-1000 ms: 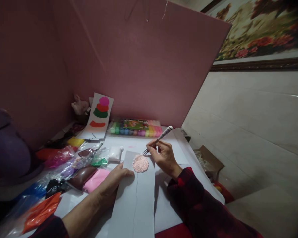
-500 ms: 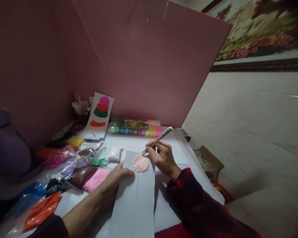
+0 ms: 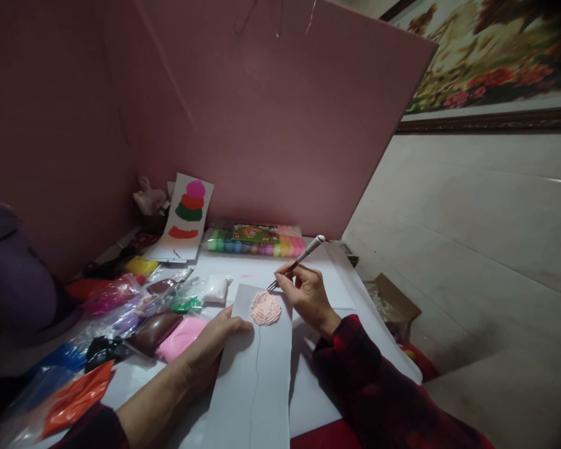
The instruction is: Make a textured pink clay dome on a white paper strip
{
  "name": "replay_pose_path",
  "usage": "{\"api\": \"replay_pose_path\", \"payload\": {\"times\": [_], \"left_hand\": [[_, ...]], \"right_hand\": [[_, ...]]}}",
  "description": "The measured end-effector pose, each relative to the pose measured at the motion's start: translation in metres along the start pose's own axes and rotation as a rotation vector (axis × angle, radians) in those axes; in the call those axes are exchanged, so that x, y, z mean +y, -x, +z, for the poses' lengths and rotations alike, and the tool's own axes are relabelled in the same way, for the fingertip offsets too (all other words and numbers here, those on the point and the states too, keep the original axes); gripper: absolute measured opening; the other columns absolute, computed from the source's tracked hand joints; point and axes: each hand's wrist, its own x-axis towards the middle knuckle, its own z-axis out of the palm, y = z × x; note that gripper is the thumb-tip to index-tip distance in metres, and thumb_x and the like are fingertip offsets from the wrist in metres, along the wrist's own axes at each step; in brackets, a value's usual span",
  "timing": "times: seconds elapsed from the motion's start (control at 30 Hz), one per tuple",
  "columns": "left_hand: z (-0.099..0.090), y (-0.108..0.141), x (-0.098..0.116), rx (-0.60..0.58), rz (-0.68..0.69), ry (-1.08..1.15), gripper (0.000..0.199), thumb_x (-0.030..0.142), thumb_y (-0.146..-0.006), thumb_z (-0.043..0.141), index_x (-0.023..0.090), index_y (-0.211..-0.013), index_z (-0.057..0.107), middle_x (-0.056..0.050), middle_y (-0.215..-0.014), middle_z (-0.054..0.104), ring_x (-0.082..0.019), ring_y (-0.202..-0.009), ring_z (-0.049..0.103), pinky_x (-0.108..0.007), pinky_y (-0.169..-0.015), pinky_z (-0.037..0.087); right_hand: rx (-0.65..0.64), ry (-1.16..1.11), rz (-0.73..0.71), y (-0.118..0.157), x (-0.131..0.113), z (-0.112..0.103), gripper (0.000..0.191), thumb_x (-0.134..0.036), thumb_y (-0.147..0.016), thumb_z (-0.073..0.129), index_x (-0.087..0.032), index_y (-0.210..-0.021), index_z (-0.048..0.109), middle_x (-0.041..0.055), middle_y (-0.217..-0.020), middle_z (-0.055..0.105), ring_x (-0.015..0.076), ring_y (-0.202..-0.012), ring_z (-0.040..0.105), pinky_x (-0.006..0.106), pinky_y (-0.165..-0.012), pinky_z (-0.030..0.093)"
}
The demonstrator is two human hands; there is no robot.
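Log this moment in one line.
left hand: holding card | right hand: holding fork | tines: at pink disc, upper edge

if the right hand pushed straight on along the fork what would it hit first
Likely the pink disc on the card: the fork in the right hand points at its top edge, though whether it touches is unclear.

From the middle of our view, we see a pink wall [image 3: 262, 125] at twelve o'clock, a painting [image 3: 490, 68] at two, tiles [image 3: 458, 218] at three and an open box [image 3: 401, 297] at four. At nine, a sheet [image 3: 187, 221] with pink, orange and green blobs stands tilted; farther out, we make out a dim purple shape [image 3: 19, 274]. Near the middle, a clear pack [image 3: 257, 243] of colours lies before the wall.
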Motion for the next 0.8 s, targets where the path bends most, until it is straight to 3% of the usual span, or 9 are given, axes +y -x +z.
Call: {"api": "replay_pose_path", "payload": {"times": [0.3, 0.8], "left_hand": [[0.001, 0.002, 0.001, -0.036, -0.011, 0.028, 0.058, 0.013, -0.061, 0.064, 0.009, -0.118, 0.058, -0.007, -0.071, 0.072, -0.018, -0.055, 0.063, -0.026, -0.053, 0.047], [0.001, 0.003, 0.0, -0.037, -0.017, -0.008, 0.062, 0.015, -0.061, 0.062, 0.008, -0.122, 0.056, -0.01, -0.077, 0.073, -0.019, -0.057, 0.063, -0.027, -0.055, 0.047]], "right_hand": [[-0.055, -0.515, 0.226, -0.006, 0.011, 0.004, 0.013, -0.03, -0.077, 0.066, -0.017, -0.076, 0.064, 0.002, -0.067, 0.065, 0.0167, -0.066, 0.065, 0.029, -0.063, 0.051], [-0.093, -0.561, 0.228, -0.007, 0.018, 0.004, 0.012, -0.03, -0.074, 0.069, -0.018, -0.074, 0.065, 0.0013, -0.066, 0.066, 0.0155, -0.065, 0.063, 0.031, -0.066, 0.05]]}}
